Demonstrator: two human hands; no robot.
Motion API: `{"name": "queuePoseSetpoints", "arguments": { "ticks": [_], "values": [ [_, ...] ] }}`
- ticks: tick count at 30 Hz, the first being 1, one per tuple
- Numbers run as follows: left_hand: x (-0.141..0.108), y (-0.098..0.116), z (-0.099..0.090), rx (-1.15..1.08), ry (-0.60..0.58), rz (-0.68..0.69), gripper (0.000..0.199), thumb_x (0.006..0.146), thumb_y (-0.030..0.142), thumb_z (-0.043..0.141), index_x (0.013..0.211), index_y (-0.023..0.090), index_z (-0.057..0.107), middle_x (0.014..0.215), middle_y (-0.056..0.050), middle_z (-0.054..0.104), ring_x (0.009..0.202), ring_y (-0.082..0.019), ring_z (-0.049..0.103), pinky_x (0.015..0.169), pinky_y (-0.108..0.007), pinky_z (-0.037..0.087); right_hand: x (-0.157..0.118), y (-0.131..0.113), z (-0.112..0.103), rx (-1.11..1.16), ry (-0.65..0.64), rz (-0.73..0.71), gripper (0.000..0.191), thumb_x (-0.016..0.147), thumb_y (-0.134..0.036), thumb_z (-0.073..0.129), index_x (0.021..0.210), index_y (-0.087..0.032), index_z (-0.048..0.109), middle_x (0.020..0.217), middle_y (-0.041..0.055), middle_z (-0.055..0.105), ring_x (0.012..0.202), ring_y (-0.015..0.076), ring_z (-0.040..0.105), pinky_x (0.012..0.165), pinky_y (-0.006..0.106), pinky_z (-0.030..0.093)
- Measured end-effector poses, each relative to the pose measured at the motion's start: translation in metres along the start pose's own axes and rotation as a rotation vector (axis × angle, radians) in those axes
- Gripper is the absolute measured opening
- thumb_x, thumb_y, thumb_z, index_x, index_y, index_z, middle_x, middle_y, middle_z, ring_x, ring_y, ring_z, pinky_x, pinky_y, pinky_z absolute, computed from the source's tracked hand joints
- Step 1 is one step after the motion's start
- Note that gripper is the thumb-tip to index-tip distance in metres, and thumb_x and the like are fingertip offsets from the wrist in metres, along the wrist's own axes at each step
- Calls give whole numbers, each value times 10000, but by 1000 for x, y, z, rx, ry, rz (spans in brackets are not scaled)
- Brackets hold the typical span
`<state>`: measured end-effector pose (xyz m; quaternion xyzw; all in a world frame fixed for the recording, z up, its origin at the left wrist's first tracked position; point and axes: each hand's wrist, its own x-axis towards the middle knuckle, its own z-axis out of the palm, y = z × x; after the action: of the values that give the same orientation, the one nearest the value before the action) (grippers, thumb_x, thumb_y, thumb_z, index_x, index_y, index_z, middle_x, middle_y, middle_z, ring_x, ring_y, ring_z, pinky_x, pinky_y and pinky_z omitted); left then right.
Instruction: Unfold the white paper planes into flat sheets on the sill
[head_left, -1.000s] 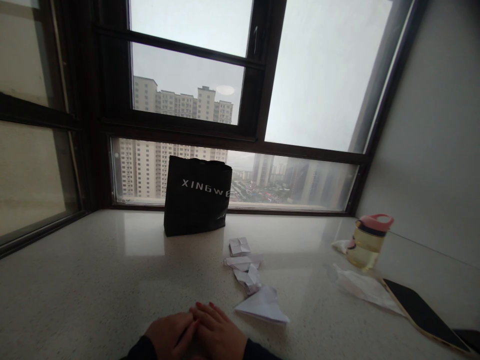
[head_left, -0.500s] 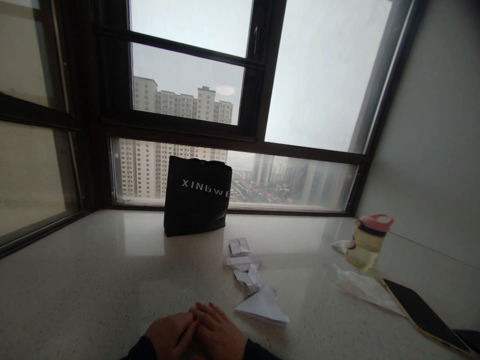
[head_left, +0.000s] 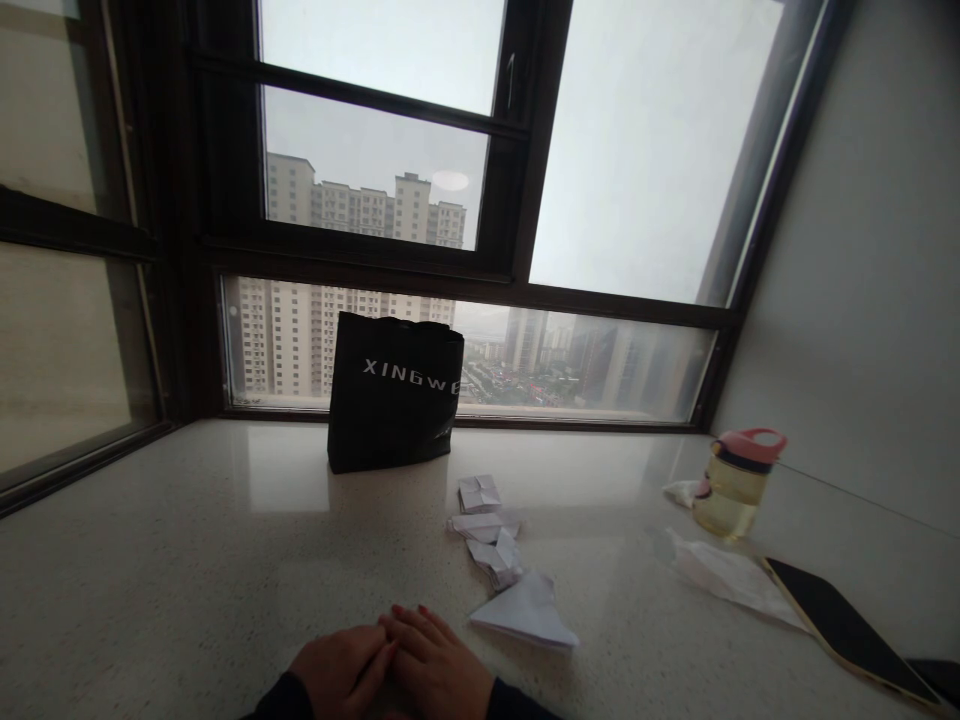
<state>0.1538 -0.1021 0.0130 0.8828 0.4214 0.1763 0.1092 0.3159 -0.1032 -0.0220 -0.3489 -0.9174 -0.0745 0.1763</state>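
Observation:
My left hand (head_left: pixel 337 662) and my right hand (head_left: pixel 439 665) rest together at the bottom of the view, on the pale speckled ledge (head_left: pixel 187 600). The right hand's fingers lie stretched out, holding nothing, with red nails showing at their tips. Most of the left hand's fingers are hidden where the hands meet; its thumb shows beside the right hand. Just right of my hands lies a white folded paper triangle (head_left: pixel 529 612). Beyond it, in a row, are a folded paper piece with raised flaps (head_left: pixel 496 558), a flat folded strip (head_left: pixel 486 526) and a small folded paper square (head_left: pixel 478 493).
A black bag (head_left: pixel 394 420) with white lettering stands by the window. To the right are a yellowish bottle (head_left: pixel 731 495) with a pink lid, a crumpled white tissue or wrapper (head_left: pixel 727 575) and a dark phone (head_left: pixel 847 625). A wall (head_left: pixel 862 330) bounds the right side.

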Motion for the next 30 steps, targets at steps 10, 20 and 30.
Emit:
{"name": "queuePoseSetpoints", "arguments": {
  "ticks": [10,20,30],
  "values": [
    [1,-1,1,-2,-13,-6,414,818,351,149,764,211,534,774,-38,630,707,-167,578,596,-237,420,1,3,1,15,-6,-18,459,790,-500,350,1112,-179,411,1212,35,426,1123,177,335,928,318,281],
    [0,0,-2,6,-24,7,402,815,355,159,794,206,531,796,-42,629,727,-172,576,598,-236,424,-1,2,2,-3,4,-16,452,790,-500,348,1109,-186,410,1212,22,425,1120,168,341,925,314,288],
    [1,-2,2,-18,-17,-5,394,820,350,167,789,208,534,793,-35,627,725,-161,571,606,-226,412,0,0,-1,-28,3,-8,445,781,-491,380,1099,-183,422,1207,24,431,1121,163,337,929,299,282]
  ]
}}
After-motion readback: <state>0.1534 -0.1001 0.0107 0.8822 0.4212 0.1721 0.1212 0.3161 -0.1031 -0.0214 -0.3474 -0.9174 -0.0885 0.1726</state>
